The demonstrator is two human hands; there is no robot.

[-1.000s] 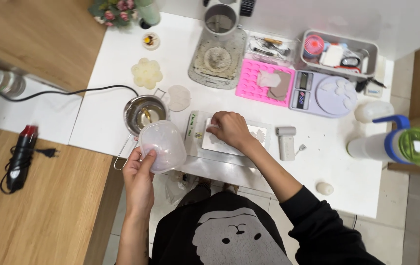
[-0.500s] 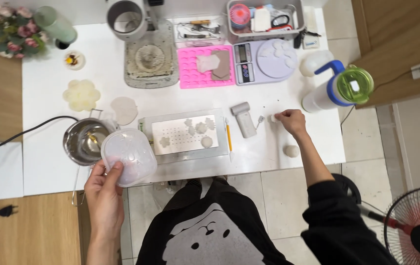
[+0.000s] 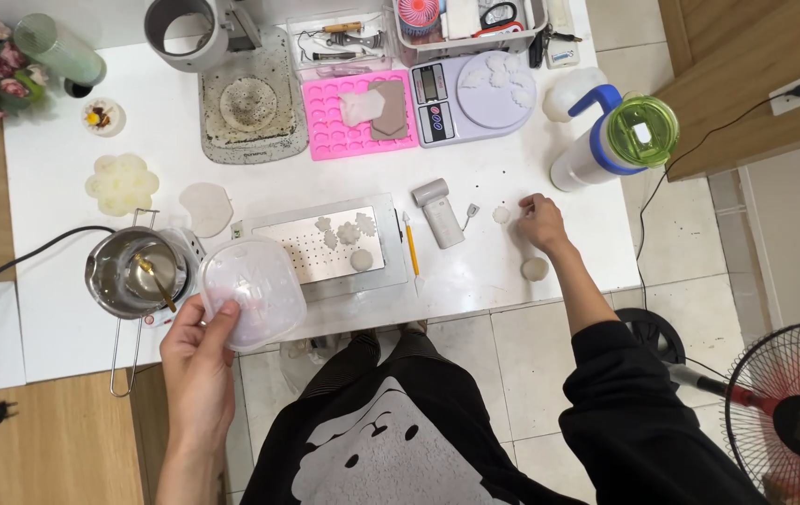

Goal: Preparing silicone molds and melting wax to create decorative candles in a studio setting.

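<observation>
Left hand [image 3: 196,360] grips a clear plastic tub [image 3: 250,292] by its near rim, thumb on top and fingers beneath, tub tilted with its mouth turned toward the camera; it hangs over the table's front edge, just at 4 o'clock from the steel melting pot [image 3: 135,271] on the white table [image 3: 63,309]. Right hand [image 3: 540,220] rests at the right side of the table, fingertips drawn together at a small white round piece [image 3: 501,215] lying at its 9 o'clock; whether the piece is pinched or only touched cannot be told at this size. A second white round piece [image 3: 535,269] sits at 6 o'clock from that hand, just apart. The perforated metal tray [image 3: 387,245] carrying pale flower castings lies between the two hands, nearer the left. A small grey handheld device [image 3: 438,210] lies beside the tray.
</observation>
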